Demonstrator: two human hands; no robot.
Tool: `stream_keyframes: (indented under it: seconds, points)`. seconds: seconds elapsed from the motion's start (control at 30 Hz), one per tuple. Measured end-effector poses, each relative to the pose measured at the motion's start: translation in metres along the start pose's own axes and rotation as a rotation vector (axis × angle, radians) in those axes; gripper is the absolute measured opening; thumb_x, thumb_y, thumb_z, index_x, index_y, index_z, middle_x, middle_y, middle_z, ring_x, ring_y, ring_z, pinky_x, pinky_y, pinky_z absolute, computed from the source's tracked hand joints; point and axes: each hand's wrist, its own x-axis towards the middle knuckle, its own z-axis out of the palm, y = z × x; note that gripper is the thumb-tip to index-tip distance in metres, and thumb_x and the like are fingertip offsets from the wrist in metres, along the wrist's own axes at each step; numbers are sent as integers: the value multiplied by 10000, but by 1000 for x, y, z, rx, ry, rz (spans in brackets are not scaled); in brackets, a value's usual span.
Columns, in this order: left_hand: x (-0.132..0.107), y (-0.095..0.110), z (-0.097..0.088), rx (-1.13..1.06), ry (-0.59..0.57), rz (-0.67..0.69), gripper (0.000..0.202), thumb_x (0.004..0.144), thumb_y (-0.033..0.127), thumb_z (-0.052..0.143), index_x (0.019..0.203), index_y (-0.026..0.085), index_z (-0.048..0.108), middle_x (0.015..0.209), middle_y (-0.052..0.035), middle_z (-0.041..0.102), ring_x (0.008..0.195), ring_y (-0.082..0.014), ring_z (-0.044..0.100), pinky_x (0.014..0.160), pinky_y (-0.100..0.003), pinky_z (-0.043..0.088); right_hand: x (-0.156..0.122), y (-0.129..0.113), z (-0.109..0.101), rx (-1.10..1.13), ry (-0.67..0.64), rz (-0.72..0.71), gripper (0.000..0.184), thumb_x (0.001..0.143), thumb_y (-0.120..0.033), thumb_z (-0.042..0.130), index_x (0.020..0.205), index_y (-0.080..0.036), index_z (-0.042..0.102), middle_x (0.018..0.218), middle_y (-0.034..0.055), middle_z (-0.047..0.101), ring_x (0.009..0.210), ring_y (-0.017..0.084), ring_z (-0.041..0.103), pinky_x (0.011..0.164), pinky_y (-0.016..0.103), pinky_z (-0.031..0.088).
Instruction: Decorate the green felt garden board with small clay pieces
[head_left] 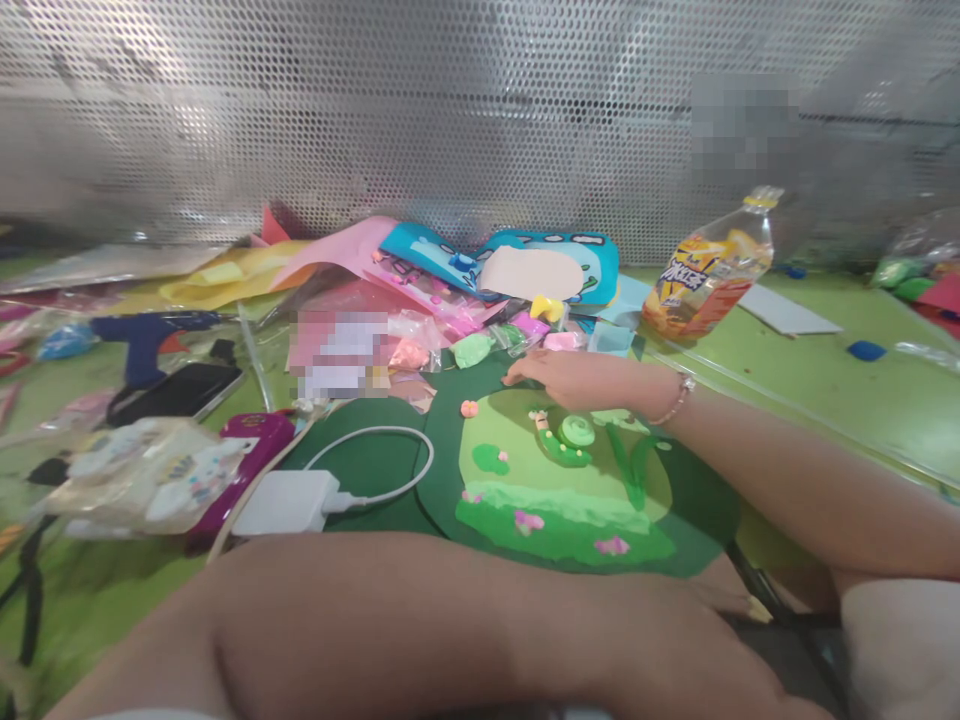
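A dark green rounded board [442, 470] lies on the table, with a lighter green picture on it. The picture holds a clay snail [577, 432] with a swirled shell, grass blades [634, 470] and small pink flowers [613, 546]. My right hand [570, 378], with a bead bracelet at the wrist, rests over the board's far edge, fingers stretched leftward and nothing visible in them. Just beyond it are bagged lumps of clay, one mint green [472, 349] and one pink [564, 341]. My left forearm crosses the foreground; my left hand [705, 650] is blurred below the board's right corner, its fingers mostly hidden.
Left of the board lie a white charger [289, 502] with a looped cable, a purple case [259, 440], a black phone [180, 392] and a blue glue gun [146, 340]. A plastic bottle [709, 275] stands back right. Behind everything rises a perforated metal panel [450, 110].
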Motion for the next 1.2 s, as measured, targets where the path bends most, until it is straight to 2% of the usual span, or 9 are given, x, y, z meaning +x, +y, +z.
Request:
stream_keyframes:
  seconds: [0.13,0.2,0.33,0.43,0.6,0.77,0.9,1.07,1.2]
  points:
    - [-4,5,-7,67,-18,-41,305,806,153,334,646,234,88,782,-36,669,894,-182,635,974,-432,338,-1,1,-2,54,-38,53,514,751,3,389,1202,-210,511,1155,89,601,969,204,581,771,306,448]
    - [-6,7,-10,84,-7,-43,293,819,158,331,637,234,114,785,-33,679,910,-188,630,995,-458,307,-2,1,-4,68,-52,61,523,752,3,388,1210,-219,508,1152,80,605,969,198,582,776,299,450]
    - [-8,8,-14,63,-68,-49,209,833,162,316,657,241,237,855,-40,685,928,-171,621,917,-395,385,-2,0,-5,70,-66,61,522,749,-5,405,1210,-222,517,1122,72,620,958,193,585,781,289,453]
    - [-9,6,-12,65,-46,-34,141,829,165,321,715,237,361,878,-40,680,922,-150,621,869,-330,420,-2,-3,-6,54,-74,66,539,738,5,394,1215,-213,517,1137,79,610,982,195,576,800,297,454]
    - [-8,2,-6,85,43,-24,179,816,197,335,870,201,505,893,-39,669,956,-192,607,1006,-412,338,-2,-6,-10,57,-98,69,556,735,17,373,1233,-187,512,1201,105,577,1056,214,548,841,335,452]
    - [-6,-7,7,54,130,-45,233,840,245,282,876,222,511,847,-6,658,952,-160,609,989,-355,364,-4,0,-12,119,-159,57,608,736,27,352,1283,-212,472,1266,67,558,1108,196,538,877,321,445]
    - [-6,-8,10,77,131,1,178,812,225,317,839,222,492,864,-21,659,934,-180,615,967,-394,371,-4,1,-12,142,-162,54,592,736,24,360,1264,-210,487,1281,48,557,1123,181,532,902,306,427]
    - [-6,-3,2,91,25,2,114,801,200,335,772,228,442,804,-30,669,874,-177,624,832,-368,437,-3,-7,-14,45,-162,73,484,770,-24,386,1191,-207,537,1156,66,622,947,181,586,742,273,434]
    - [-5,-1,-3,78,73,14,96,768,193,348,708,241,405,704,-10,655,804,-180,641,820,-381,439,-3,-14,-17,-37,-168,65,393,759,-43,407,1080,-196,573,999,71,654,815,176,569,627,258,380]
